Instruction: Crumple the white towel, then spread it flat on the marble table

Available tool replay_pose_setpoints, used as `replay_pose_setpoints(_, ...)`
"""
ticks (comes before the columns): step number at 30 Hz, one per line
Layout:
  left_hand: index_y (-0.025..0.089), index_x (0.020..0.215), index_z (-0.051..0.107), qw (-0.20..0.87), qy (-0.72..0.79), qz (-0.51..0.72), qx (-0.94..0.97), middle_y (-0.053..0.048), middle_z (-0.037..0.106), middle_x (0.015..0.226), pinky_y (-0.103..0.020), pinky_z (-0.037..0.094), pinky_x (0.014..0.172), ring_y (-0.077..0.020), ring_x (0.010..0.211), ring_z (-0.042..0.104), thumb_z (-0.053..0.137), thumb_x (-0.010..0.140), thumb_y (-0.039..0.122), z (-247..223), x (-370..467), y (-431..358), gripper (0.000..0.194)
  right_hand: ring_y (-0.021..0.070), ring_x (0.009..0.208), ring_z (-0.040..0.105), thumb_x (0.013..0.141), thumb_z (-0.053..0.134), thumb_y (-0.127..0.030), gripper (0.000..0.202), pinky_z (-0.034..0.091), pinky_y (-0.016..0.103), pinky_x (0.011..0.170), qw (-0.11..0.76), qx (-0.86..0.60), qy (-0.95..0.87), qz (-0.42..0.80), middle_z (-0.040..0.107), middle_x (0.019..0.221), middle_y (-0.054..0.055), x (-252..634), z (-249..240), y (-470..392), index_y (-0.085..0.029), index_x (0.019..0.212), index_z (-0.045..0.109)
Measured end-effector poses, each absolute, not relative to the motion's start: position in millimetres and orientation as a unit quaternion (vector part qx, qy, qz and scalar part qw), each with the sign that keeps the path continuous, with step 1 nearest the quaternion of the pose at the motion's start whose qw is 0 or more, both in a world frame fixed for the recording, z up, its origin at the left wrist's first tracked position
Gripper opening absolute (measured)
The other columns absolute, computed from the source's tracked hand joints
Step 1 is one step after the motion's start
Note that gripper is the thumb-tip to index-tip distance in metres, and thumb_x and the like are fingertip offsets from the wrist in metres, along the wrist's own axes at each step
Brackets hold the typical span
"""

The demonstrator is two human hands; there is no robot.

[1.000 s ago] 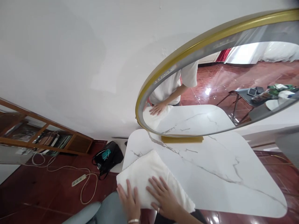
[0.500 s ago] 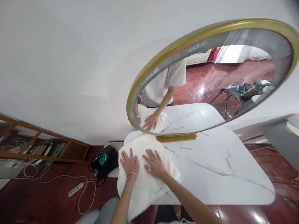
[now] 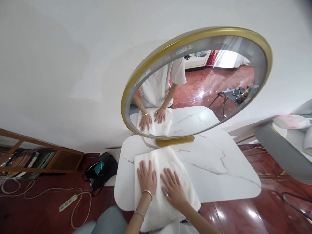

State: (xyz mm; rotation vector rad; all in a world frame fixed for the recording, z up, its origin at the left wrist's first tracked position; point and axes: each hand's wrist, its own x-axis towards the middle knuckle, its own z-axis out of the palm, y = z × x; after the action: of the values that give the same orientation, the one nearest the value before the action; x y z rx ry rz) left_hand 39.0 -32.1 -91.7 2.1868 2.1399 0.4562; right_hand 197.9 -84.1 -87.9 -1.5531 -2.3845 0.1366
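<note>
A white towel (image 3: pixel 159 201) with a scalloped edge lies spread on the white marble-patterned table (image 3: pixel 219 188), its near end hanging over the front edge. My left hand (image 3: pixel 147 177) rests flat on the towel's left part, fingers spread, a bracelet at the wrist. Beside it my right hand (image 3: pixel 173 188), with a ring, also presses flat on the cloth with fingers apart. Behind the towel stands an oval mirror (image 3: pixel 268 55) with a gold frame on a gold base (image 3: pixel 175 140); both hands and the towel show in its reflection.
A black bag (image 3: pixel 102 169) sits on the red tiled floor left of the table. Farther left are a power strip (image 3: pixel 68 203) with a loose cord and a wooden shelf (image 3: pixel 65 160) with books. On the right, a grey table or cabinet (image 3: pixel 275 149) bears a pink-and-white packet (image 3: pixel 291 122).
My hands and the towel have moved right and toward me across the table, baring its left end. The camera view has shifted too. Both hands stay flat on the cloth.
</note>
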Motion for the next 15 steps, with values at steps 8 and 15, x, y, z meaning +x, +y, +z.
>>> replay_pose_setpoints(8,0.028,0.147,0.023,0.088,0.608,0.161,0.772,-0.007,0.013,0.157,-0.055,0.021,0.114,-0.0299,0.144,0.011,0.044,0.09,0.027,-91.0,125.3,-42.8,0.061,0.0258,0.142,0.02,0.093,0.042,-0.036,0.062,0.018,0.047,0.113,0.131,-0.596,-0.792,0.01,0.021,0.154,0.005,267.4,-95.0,-116.9,-0.027,0.149,0.017)
replay_pose_setpoints(15,0.029,0.145,0.029,0.099,0.569,0.174,0.797,-0.008,0.019,0.155,-0.051,0.024,0.114,-0.0268,0.143,0.017,0.045,0.09,0.029,-84.1,148.6,-18.1,0.057,0.0296,0.142,0.017,0.093,0.04,-0.03,0.063,0.018,0.053,0.112,0.137,-0.655,-0.743,0.004,0.018,0.155,0.008,271.2,-95.0,-107.2,-0.023,0.15,0.015)
